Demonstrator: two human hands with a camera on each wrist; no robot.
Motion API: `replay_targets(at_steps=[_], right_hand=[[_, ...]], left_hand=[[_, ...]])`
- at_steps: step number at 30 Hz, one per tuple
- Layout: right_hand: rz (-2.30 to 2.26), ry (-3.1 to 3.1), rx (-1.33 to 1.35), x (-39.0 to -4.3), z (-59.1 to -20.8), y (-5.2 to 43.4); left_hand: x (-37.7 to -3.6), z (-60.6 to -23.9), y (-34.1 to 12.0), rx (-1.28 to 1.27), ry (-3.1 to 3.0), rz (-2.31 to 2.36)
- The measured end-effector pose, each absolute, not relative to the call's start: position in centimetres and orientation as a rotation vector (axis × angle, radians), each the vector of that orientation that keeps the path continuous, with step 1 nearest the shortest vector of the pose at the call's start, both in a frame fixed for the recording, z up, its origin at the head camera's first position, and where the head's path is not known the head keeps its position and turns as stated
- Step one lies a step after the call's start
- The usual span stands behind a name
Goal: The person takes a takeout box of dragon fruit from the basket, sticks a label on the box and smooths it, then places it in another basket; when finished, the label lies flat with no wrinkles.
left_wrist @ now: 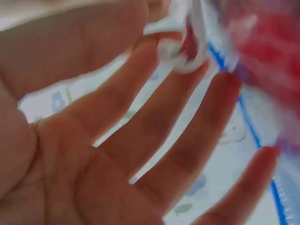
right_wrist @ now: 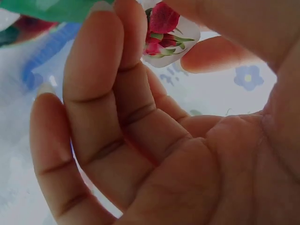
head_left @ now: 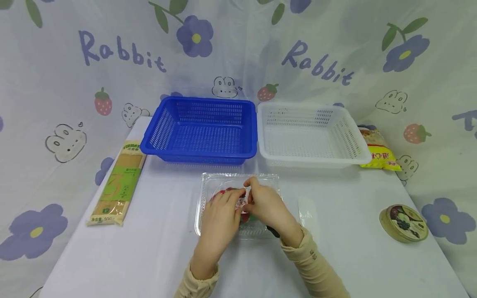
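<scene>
White table [head_left: 156, 248], draped with a flower-print cloth behind. Blue basket [head_left: 201, 129] and white basket [head_left: 309, 133] side by side along the far edge, nearly touching. Long pasta packet [head_left: 117, 183] along the left edge. Yellow packet [head_left: 378, 150] at the far right corner. Round tin [head_left: 404, 223] near the right edge. Clear plastic tray [head_left: 208, 186] at centre, near the front edge.

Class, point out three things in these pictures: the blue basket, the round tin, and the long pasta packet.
blue basket [head_left: 238, 101], head view, on its far rim.
round tin [head_left: 404, 222], head view, on the middle of its printed lid.
pasta packet [head_left: 119, 182], head view, on the green label at its middle.
</scene>
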State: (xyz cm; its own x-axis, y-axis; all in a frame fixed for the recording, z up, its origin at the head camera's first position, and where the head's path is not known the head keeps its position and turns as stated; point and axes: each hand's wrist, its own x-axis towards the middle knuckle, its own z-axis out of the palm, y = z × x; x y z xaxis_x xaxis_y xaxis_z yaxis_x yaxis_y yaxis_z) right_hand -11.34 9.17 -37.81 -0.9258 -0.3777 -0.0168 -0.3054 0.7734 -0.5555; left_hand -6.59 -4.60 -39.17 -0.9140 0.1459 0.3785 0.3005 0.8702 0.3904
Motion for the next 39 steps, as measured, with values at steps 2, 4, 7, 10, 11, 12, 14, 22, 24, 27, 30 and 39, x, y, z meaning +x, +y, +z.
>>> replay_targets(at_steps=[2, 4, 7, 10, 11, 12, 14, 22, 24, 27, 30, 39], right_hand=[[-0.777, 2.913, -0.584, -11.1, -38.0, 9.0], [-0.684, 3.009, -0.642, -10.7, -38.1, 8.8], [-0.545, 3.170, -0.754, -10.0, -38.4, 8.6], [-0.455, 3.256, -0.812, -9.2, -38.5, 8.6], [-0.441, 3.264, -0.824, -8.9, -38.5, 8.7], [-0.423, 3.264, -0.839, -8.5, -38.6, 8.9], [-0.393, 3.251, -0.863, -7.7, -38.7, 9.4], [-0.377, 3.167, -0.844, -5.0, -39.1, 10.9], [-0.391, 3.153, -0.814, -4.6, -39.3, 10.9], [-0.420, 3.157, -0.793, -4.3, -39.7, 10.7], [-0.462, 3.193, -0.820, -4.2, -40.6, 10.5], [-0.774, 3.481, -0.981, -6.6, -44.3, 9.5]], left_hand=[[-6.4, -39.5, -4.5, -0.331, -2.690, -0.632], [-6.1, -39.8, -4.5, -0.331, -2.681, -0.617], [-5.9, -40.3, -4.4, -0.318, -2.665, -0.590], [-5.7, -40.8, -4.3, -0.285, -2.625, -0.579], [-5.7, -41.0, -4.3, -0.274, -2.608, -0.580], [-5.7, -41.2, -4.3, -0.266, -2.588, -0.578], [-5.8, -41.5, -4.2, -0.258, -2.549, -0.578], [-6.0, -43.3, -4.2, -0.233, -2.409, -0.585], [-5.9, -43.6, -4.1, -0.208, -2.380, -0.591], [-5.9, -44.2, -4.2, -0.153, -2.321, -0.605], [-5.9, -44.8, -4.5, -0.127, -2.229, -0.612], [-6.5, -45.0, -4.3, -0.279, -2.208, -0.546]])
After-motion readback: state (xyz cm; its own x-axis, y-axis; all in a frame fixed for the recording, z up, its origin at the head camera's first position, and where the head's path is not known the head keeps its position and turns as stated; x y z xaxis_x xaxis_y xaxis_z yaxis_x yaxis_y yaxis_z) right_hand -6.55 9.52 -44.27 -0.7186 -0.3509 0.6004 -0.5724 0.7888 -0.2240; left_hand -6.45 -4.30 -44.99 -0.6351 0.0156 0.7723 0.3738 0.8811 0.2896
